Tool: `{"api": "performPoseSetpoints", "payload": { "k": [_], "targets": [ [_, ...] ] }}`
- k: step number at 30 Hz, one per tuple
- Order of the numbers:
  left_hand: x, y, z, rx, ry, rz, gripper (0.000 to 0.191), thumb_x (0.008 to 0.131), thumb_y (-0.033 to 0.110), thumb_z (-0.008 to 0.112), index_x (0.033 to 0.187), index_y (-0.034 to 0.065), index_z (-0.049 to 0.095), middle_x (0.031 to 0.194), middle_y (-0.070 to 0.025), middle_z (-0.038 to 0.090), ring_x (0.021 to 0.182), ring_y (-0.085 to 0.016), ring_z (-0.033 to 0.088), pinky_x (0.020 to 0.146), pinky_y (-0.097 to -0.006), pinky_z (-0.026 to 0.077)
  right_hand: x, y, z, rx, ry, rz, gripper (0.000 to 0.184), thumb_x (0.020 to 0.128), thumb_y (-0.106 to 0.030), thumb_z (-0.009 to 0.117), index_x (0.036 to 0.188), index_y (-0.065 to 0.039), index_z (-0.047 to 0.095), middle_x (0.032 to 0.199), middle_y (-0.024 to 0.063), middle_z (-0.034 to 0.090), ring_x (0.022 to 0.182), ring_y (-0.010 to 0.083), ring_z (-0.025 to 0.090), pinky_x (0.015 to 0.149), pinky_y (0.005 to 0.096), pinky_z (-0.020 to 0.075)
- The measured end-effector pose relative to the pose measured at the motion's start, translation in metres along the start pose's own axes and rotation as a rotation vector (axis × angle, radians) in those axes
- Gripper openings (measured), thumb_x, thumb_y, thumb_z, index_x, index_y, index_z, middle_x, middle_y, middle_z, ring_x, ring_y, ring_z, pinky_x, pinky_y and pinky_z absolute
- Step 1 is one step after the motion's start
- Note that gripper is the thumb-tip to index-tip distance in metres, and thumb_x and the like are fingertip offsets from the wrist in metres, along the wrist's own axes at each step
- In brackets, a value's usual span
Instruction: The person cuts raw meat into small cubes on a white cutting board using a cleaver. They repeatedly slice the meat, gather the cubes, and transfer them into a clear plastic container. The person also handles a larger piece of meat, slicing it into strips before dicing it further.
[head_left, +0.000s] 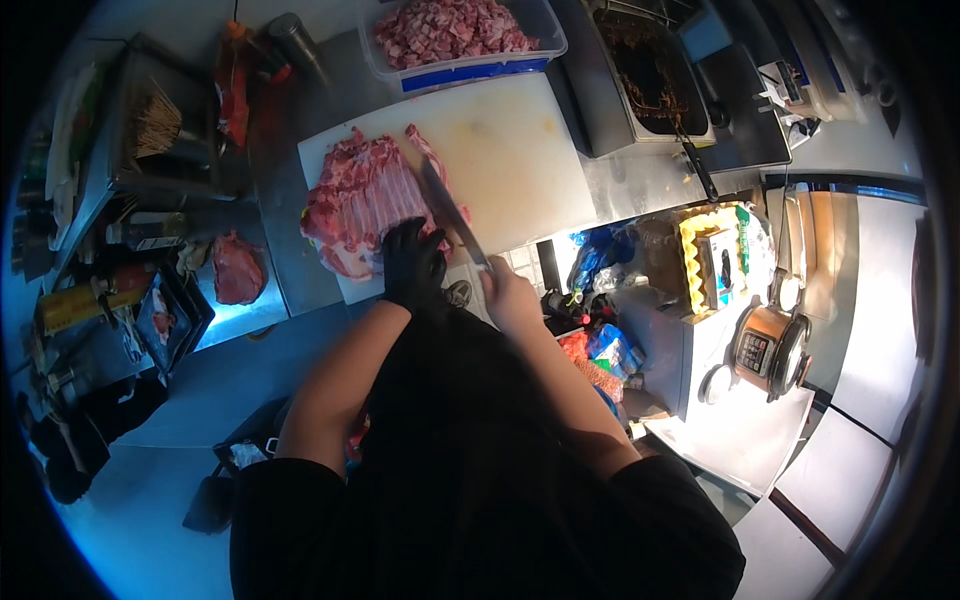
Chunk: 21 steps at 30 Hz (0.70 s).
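Observation:
A rack of raw ribs lies on the left part of a white cutting board. My left hand, in a black glove, rests on the near edge of the ribs with its fingers spread over the meat. Bare and closed round a knife handle, my right hand is just off the board's near edge. The long knife's blade points away from me along the right side of the rack. A narrow strip of meat lies beside the blade, partly hidden by it.
Beyond the board stands a plastic tub of cut raw meat. A metal pan with dark residue is at the back right. To the left are a slab of raw meat and a container of wooden skewers. A rice cooker stands at right.

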<state>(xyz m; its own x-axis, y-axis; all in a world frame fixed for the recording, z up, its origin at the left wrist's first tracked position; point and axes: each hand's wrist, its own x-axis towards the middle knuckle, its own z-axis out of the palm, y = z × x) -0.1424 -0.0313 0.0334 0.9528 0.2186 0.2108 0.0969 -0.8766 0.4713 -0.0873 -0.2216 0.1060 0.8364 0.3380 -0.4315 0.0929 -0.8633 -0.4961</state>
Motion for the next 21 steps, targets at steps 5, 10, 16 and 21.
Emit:
{"api": "performPoseSetpoints", "payload": {
  "k": [5,10,16,21],
  "targets": [
    [-0.027,0.010,0.010,-0.028,-0.050,0.184,0.042,0.079,0.024,0.074,0.118,0.0124,0.073,0.134,-0.0170,0.061,0.131,-0.037,0.054,0.110,-0.0581,0.037,-0.049,0.036,-0.005,0.157,0.123,-0.098,0.033,0.103,-0.019,0.063,0.132,-0.004,0.056,0.083,0.0262,0.071,0.077,0.0462,0.071,0.065,0.0543,0.0543],
    [-0.026,-0.003,-0.001,-0.172,-0.110,0.302,0.031,0.081,0.022,0.073,0.107,0.0065,0.075,0.121,-0.0160,0.068,0.125,-0.035,0.059,0.109,-0.0546,0.042,-0.053,0.015,0.004,0.166,0.086,-0.122,0.037,0.103,-0.025,0.063,0.134,-0.008,0.056,0.088,0.0263,0.072,0.079,0.0484,0.070,0.070,0.0566,0.0563],
    [0.014,-0.025,-0.014,-0.053,-0.029,0.147,0.031,0.078,0.019,0.074,0.105,0.0059,0.068,0.116,-0.0160,0.066,0.112,-0.038,0.061,0.101,-0.0518,0.046,-0.051,0.004,0.020,0.140,0.047,-0.189,0.039,0.101,-0.022,0.066,0.136,-0.008,0.055,0.084,0.0260,0.071,0.077,0.0485,0.070,0.067,0.0575,0.0554],
    [0.024,-0.032,-0.011,-0.154,-0.002,0.172,0.035,0.076,0.021,0.076,0.106,0.0055,0.067,0.115,-0.0156,0.064,0.112,-0.038,0.060,0.099,-0.0498,0.047,-0.058,0.010,0.024,0.138,0.018,-0.180,0.038,0.102,-0.024,0.065,0.135,-0.009,0.054,0.086,0.0260,0.071,0.077,0.0493,0.070,0.067,0.0592,0.0552]
  ]
}}
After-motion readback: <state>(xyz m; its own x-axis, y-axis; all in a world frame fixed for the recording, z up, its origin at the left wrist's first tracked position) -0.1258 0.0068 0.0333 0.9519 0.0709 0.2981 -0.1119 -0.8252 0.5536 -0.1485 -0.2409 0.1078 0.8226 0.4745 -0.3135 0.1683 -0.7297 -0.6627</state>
